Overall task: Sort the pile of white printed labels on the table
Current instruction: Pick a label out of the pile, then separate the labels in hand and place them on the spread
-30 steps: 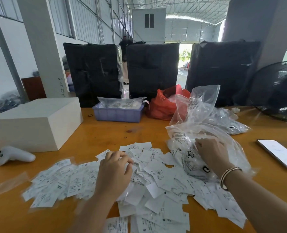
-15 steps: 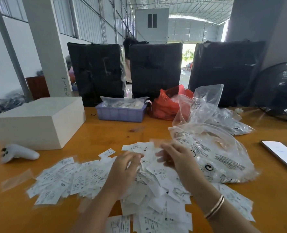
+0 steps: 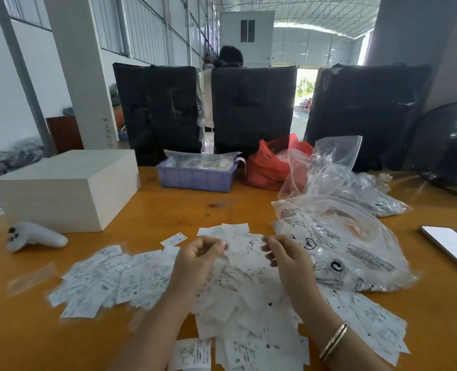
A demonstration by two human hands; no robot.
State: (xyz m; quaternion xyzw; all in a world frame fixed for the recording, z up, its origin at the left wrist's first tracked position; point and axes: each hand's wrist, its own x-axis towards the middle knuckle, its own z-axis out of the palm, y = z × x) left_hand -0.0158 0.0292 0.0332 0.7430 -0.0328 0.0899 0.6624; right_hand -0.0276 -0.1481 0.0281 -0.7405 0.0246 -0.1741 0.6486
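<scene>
Both hands hang just above the middle of the table (image 3: pixel 168 210), over the pile of white printed labels (image 3: pixel 235 298) that spreads across its near edge from left of centre to the near right corner. The left hand (image 3: pixel 197 259) has its fingers curled in, thumb and forefinger pinching the left edge of a single label (image 3: pixel 242 249) lifted off the heap. The right hand (image 3: pixel 286 257), a gold bangle (image 3: pixel 334 341) on its wrist, has its fingers curled too and sits at that label's right edge; whether it actually grips the paper I cannot tell through the blur.

Just right of the hands lies a clear printed plastic bag (image 3: pixel 355 250), touching the pile, with more clear bags (image 3: pixel 355 183) behind it. A phone (image 3: pixel 452 246) lies screen-up at the right edge. Toward the far edge sit a blue plastic tray (image 3: pixel 195 179) and, touching it, a red plastic bag (image 3: pixel 270 167). A white box (image 3: pixel 69 188) stands at the left, a white handheld controller (image 3: pixel 34 236) just in front of it.
</scene>
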